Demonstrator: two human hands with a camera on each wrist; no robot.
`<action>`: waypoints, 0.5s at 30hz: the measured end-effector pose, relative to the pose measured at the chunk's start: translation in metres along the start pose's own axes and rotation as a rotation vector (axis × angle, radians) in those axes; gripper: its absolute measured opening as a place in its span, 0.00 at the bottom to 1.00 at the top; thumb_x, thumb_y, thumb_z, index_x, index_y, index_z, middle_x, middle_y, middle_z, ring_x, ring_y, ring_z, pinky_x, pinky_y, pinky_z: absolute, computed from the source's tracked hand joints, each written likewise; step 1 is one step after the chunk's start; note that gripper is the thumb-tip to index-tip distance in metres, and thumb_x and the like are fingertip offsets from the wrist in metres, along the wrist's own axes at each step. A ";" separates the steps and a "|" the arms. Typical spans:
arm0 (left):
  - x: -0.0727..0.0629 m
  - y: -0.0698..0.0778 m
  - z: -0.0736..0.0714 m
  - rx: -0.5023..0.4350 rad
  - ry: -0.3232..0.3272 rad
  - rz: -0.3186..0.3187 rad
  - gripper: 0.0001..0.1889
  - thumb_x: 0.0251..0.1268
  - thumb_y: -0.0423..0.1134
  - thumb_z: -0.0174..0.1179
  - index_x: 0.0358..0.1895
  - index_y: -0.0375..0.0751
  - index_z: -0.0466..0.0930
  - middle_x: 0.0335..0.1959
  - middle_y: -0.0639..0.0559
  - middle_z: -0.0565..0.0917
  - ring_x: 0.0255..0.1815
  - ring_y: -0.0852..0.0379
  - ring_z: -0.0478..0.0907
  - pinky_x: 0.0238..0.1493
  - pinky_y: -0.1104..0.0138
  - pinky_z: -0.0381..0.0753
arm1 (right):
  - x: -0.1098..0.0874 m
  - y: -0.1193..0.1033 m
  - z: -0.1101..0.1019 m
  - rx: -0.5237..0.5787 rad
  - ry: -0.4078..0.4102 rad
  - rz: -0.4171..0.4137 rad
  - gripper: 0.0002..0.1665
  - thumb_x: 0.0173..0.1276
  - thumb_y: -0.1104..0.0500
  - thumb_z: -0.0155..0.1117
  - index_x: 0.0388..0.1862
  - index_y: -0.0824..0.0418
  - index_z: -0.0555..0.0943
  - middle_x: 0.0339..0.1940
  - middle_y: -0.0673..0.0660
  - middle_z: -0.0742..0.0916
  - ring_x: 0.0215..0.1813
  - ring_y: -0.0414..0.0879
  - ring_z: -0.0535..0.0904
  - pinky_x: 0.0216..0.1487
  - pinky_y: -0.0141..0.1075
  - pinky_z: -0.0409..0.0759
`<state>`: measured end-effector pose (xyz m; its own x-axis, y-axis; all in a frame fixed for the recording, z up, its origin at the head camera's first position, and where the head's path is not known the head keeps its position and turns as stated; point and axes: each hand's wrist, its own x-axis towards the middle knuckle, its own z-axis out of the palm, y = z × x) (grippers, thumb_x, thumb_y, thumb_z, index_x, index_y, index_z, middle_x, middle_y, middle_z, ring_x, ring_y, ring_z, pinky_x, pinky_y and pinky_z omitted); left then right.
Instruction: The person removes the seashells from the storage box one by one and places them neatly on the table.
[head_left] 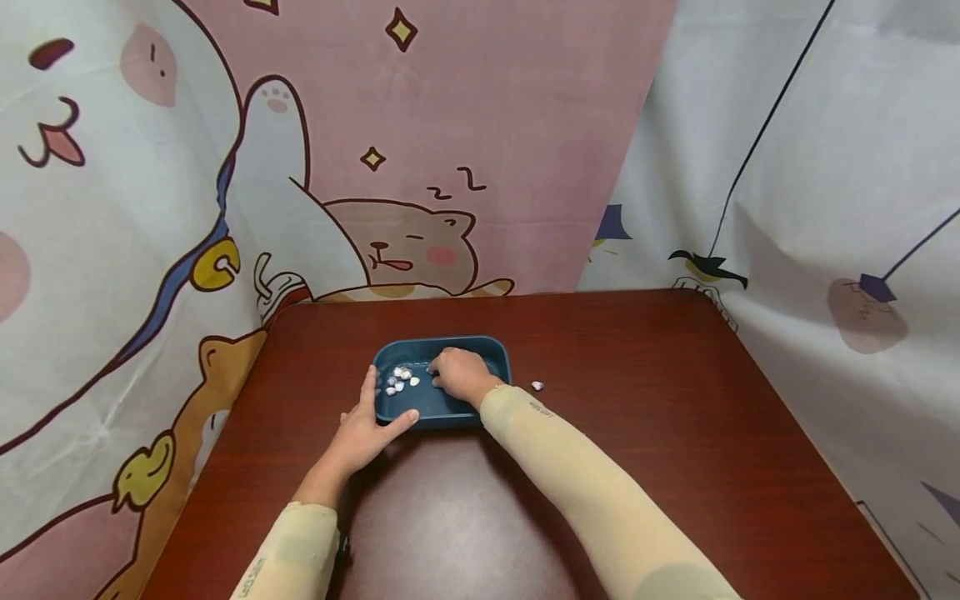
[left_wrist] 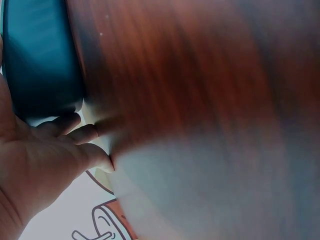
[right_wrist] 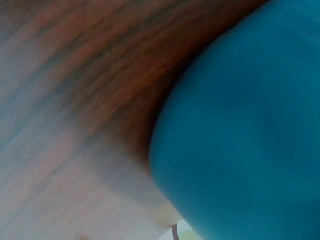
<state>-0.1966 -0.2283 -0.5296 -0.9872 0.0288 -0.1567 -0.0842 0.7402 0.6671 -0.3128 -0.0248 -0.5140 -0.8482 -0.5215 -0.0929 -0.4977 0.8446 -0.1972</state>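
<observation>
A dark blue rectangular tray (head_left: 442, 417) sits on the table. Several small whitish pieces, like pebbles or shells (head_left: 401, 375), lie in its left part. My left hand (head_left: 362, 433) is at the tray's near left corner, thumb at the front rim and fingers spread along the left side. In the left wrist view, fingers stretch out beside the blue tray wall (left_wrist: 42, 60). My right hand (head_left: 459, 372) reaches into the tray, fingers bent down near its floor; whether it pinches a piece I cannot tell. The right wrist view shows only the tray's outer wall (right_wrist: 240, 130) and the tabletop.
One more small whitish piece (head_left: 537, 386) lies on the table right of the tray. The reddish-brown wooden table (head_left: 637, 417) has a glossy glare in front. Printed cloth (head_left: 517, 125) with cartoon animals hangs behind the table and along both sides.
</observation>
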 end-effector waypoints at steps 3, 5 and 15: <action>0.001 0.002 0.003 -0.005 -0.003 0.005 0.68 0.64 0.79 0.60 0.88 0.52 0.22 0.89 0.36 0.50 0.86 0.27 0.57 0.82 0.26 0.37 | 0.001 0.001 0.002 -0.011 0.027 0.029 0.10 0.78 0.53 0.70 0.51 0.51 0.94 0.50 0.48 0.93 0.50 0.42 0.86 0.59 0.40 0.86; 0.002 0.003 0.005 -0.009 -0.003 0.011 0.68 0.64 0.79 0.60 0.88 0.51 0.23 0.89 0.36 0.50 0.86 0.27 0.57 0.82 0.26 0.37 | 0.000 0.002 0.000 -0.015 0.021 0.040 0.08 0.77 0.54 0.70 0.39 0.51 0.94 0.40 0.48 0.91 0.39 0.41 0.81 0.51 0.39 0.85; 0.002 0.008 0.013 -0.012 -0.009 0.010 0.69 0.63 0.79 0.61 0.88 0.53 0.22 0.89 0.35 0.51 0.85 0.25 0.56 0.82 0.26 0.37 | -0.068 0.064 -0.066 0.077 0.201 -0.058 0.11 0.79 0.50 0.69 0.50 0.51 0.92 0.48 0.50 0.93 0.51 0.47 0.89 0.54 0.49 0.88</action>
<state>-0.1973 -0.2130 -0.5340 -0.9868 0.0424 -0.1563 -0.0759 0.7315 0.6777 -0.2993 0.0728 -0.4561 -0.8417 -0.5275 0.1151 -0.5375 0.7984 -0.2713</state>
